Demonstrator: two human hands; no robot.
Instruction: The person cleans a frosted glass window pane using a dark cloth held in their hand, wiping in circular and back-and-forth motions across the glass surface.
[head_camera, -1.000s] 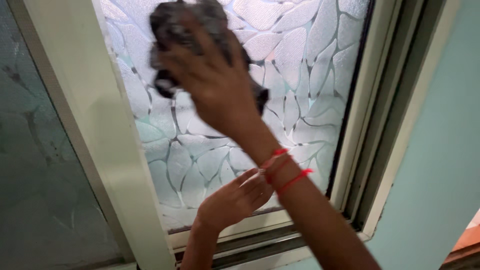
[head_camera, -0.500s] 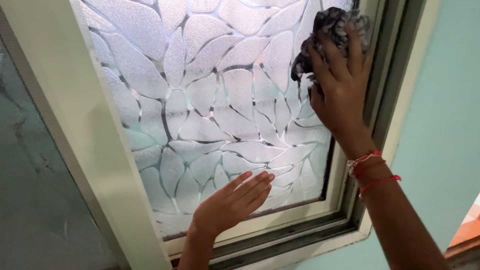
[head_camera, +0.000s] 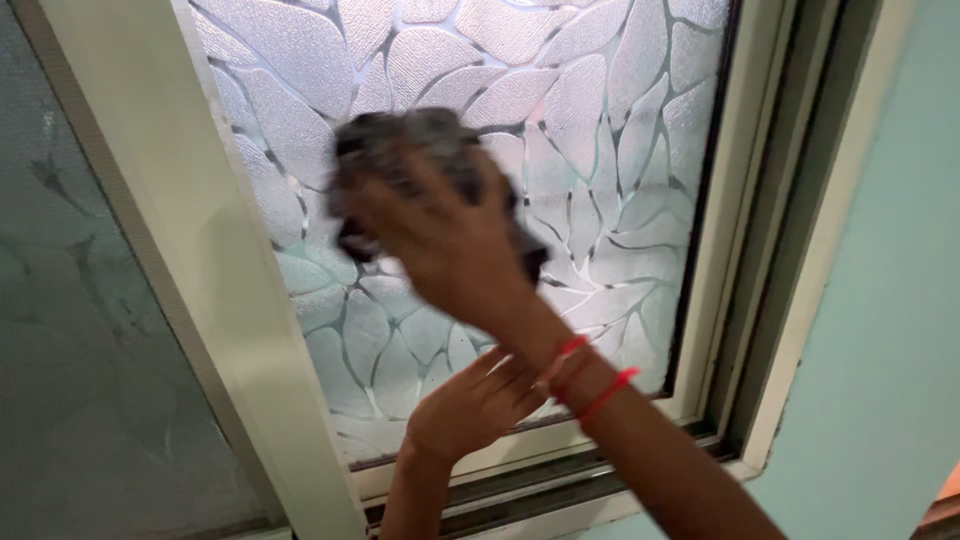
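The right hand (head_camera: 455, 245) presses a crumpled dark grey cloth (head_camera: 400, 150) flat against the frosted, leaf-patterned glass pane (head_camera: 600, 110), its grip closed on the cloth. The left hand (head_camera: 470, 405) lies open-fingered on the pane's lower part, probably to steady the cream window frame (head_camera: 250, 300).

So the right hand (head_camera: 450, 240) with the dark cloth (head_camera: 400, 150) has swung back across the patterned glass pane (head_camera: 600, 120). Half a second ago it was up in the top right corner, right against the frame edge; now it's over the left-middle part of the pane, blurred from moving. That's close to where it was a second ago, only a bit lower down. The forearm with the red threads (head_camera: 590, 375) now crosses in front of the left hand (head_camera: 475, 410) again, covering its fingertips, which were fully visible half a second ago. The view shifted a little too, with the frame's bottom edge sitting slightly lower in the shot.
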